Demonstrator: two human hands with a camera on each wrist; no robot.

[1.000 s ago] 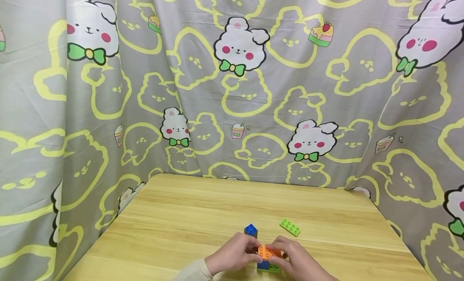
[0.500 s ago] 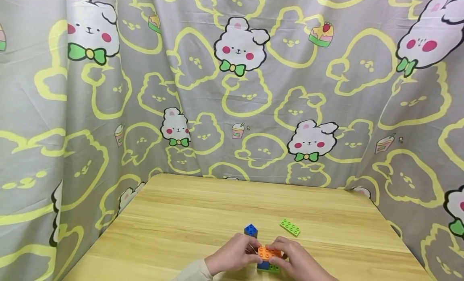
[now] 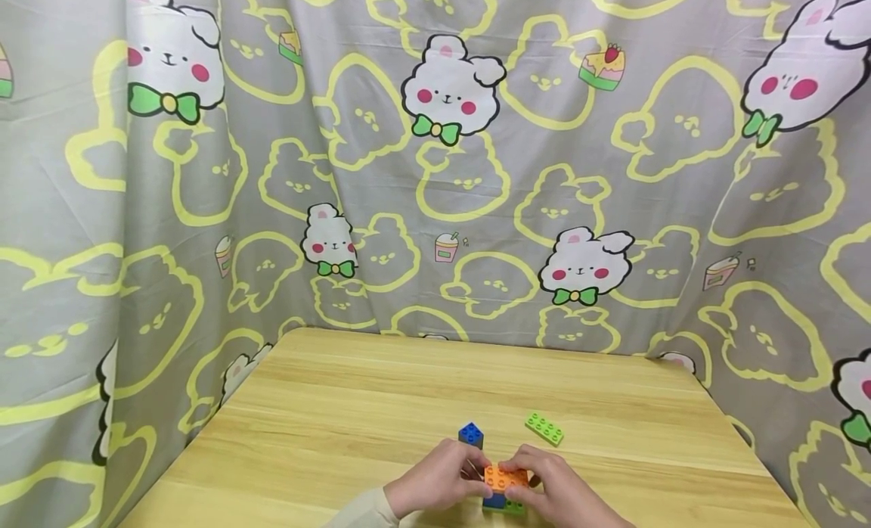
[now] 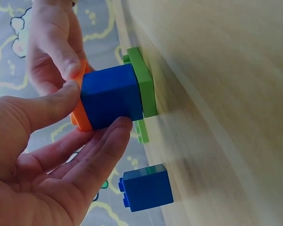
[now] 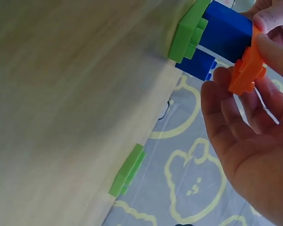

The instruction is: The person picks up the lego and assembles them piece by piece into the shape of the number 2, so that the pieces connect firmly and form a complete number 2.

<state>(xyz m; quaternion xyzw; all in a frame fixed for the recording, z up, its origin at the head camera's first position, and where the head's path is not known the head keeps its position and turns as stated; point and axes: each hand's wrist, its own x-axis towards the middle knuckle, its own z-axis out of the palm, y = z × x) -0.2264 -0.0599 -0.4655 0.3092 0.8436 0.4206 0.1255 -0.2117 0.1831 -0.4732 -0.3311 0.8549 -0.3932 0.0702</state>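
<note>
An orange brick [image 3: 500, 477] lies flat across the top of a blue brick [image 4: 112, 96], overhanging it on one side in the right wrist view. That blue brick stands on a green plate [image 4: 144, 84] whose studs partly show. My left hand [image 3: 433, 476] pinches the orange and blue bricks from the left, thumb on the near side and fingers on the far side. From the right, my right hand [image 3: 563, 489] holds the overhanging end of the orange brick between thumb and fingers. Fingers cover part of the brick's studs in the head view.
Just behind my left hand a second blue brick [image 3: 471, 433] stands upright on the wooden table [image 3: 327, 407]. Another green plate [image 3: 544, 428] lies studs up, farther back to the right. A patterned grey curtain [image 3: 381, 172] surrounds the table's back and sides.
</note>
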